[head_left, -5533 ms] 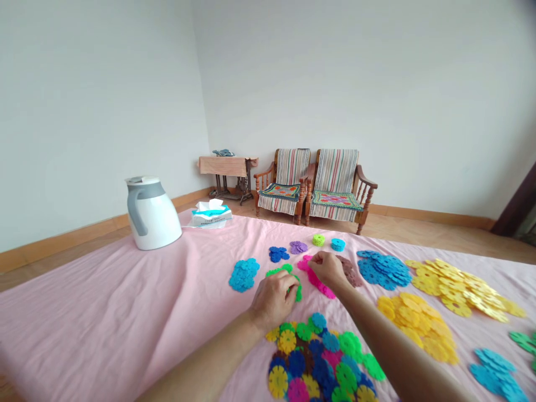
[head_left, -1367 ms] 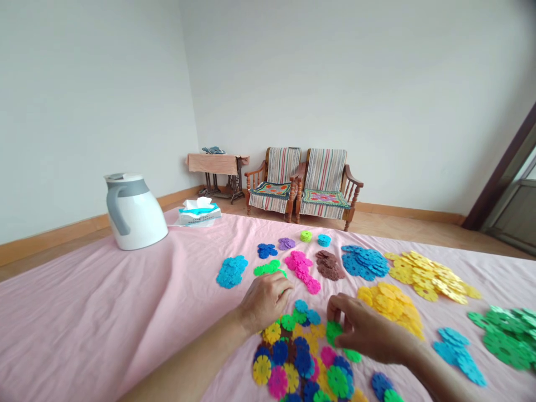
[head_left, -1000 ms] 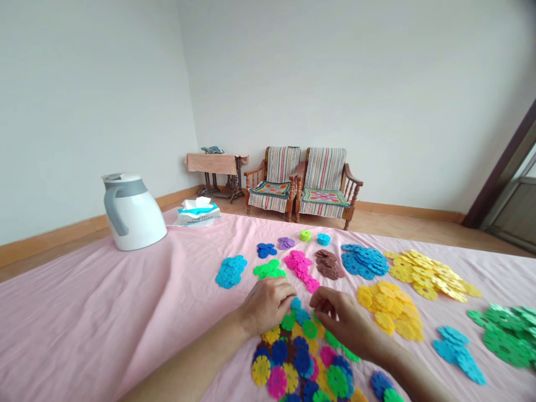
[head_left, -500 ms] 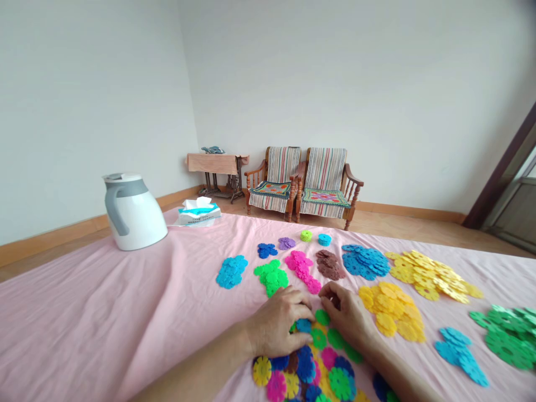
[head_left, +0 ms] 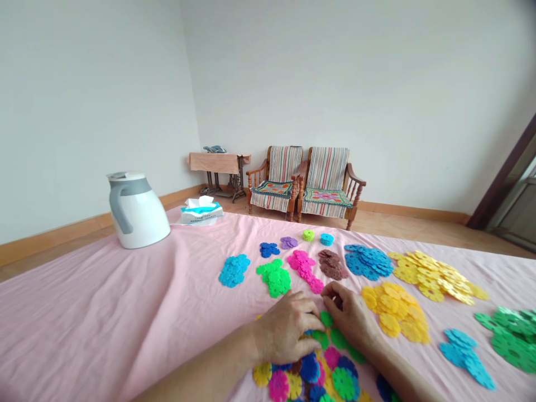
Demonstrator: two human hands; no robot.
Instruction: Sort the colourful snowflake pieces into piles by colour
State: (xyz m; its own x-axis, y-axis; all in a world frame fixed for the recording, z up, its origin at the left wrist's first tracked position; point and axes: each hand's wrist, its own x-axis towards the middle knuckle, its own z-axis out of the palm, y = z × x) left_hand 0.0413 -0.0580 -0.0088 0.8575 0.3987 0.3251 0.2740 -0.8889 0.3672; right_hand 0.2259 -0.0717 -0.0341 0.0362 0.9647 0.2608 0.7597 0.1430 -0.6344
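A mixed pile of colourful notched plastic discs (head_left: 310,368) lies in front of me on the pink cloth (head_left: 188,301). Over its far left part rests my left hand (head_left: 288,326), fingers bent and thumb held apart from them, touching the discs. My right hand (head_left: 345,310) is at the pile's far right edge, thumb and fingertips brought together; anything between them is hidden. Just beyond it are a pink disc stack (head_left: 306,271) and a brown one (head_left: 332,264). Bright green discs (head_left: 274,277) lie past my left hand.
Sorted heaps surround the pile: light blue (head_left: 234,271), blue (head_left: 368,261), yellow (head_left: 438,276), orange-yellow (head_left: 396,310) and green (head_left: 515,338). A white and grey jug (head_left: 144,218) and a tissue box (head_left: 201,212) stand at the left. Two wooden armchairs (head_left: 329,173) are by the wall.
My left hand has shifted slightly right and down over the mixed pile, toward my right hand. The right hand keeps nearly the same pose. The view has moved a little.
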